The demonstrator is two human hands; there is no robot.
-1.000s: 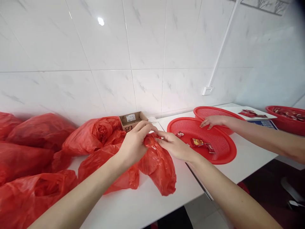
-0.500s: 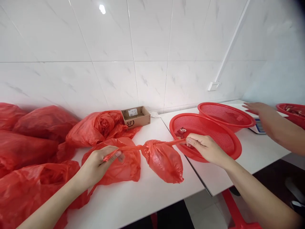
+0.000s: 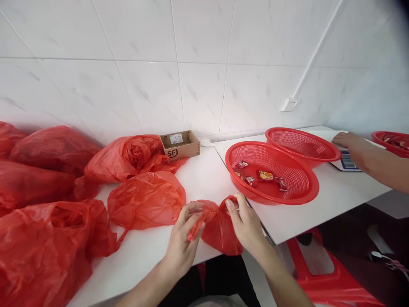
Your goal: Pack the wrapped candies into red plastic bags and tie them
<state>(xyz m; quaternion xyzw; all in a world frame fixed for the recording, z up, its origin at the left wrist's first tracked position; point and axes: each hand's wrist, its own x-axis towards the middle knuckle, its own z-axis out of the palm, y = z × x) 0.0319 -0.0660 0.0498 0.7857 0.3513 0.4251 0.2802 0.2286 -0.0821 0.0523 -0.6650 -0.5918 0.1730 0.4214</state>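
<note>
A small filled red plastic bag (image 3: 220,232), gathered tight at its neck, is at the table's front edge between my hands. My left hand (image 3: 184,232) is closed on one twisted end of the bag, which pokes out below the fingers. With thumb and fingers my right hand (image 3: 244,219) pinches the other end, bent round into a loop near the neck. A flattened red plastic bag (image 3: 147,200) lies just beyond my left hand. Past my right hand stands a red plastic basket (image 3: 300,185) holding several small wrapped snacks (image 3: 266,175).
Large full red bags (image 3: 54,149) crowd the left side. An open cardboard box (image 3: 185,150) stands by the wall. A second red basket (image 3: 332,155) sits behind the first. Another person's hand (image 3: 347,140) is over a scale (image 3: 349,161). A red stool (image 3: 332,277) is below the table.
My hands have come closer together and lower, from pulling the bag's two ends apart to holding them near its neck. The other person's hand has moved down toward the scale.
</note>
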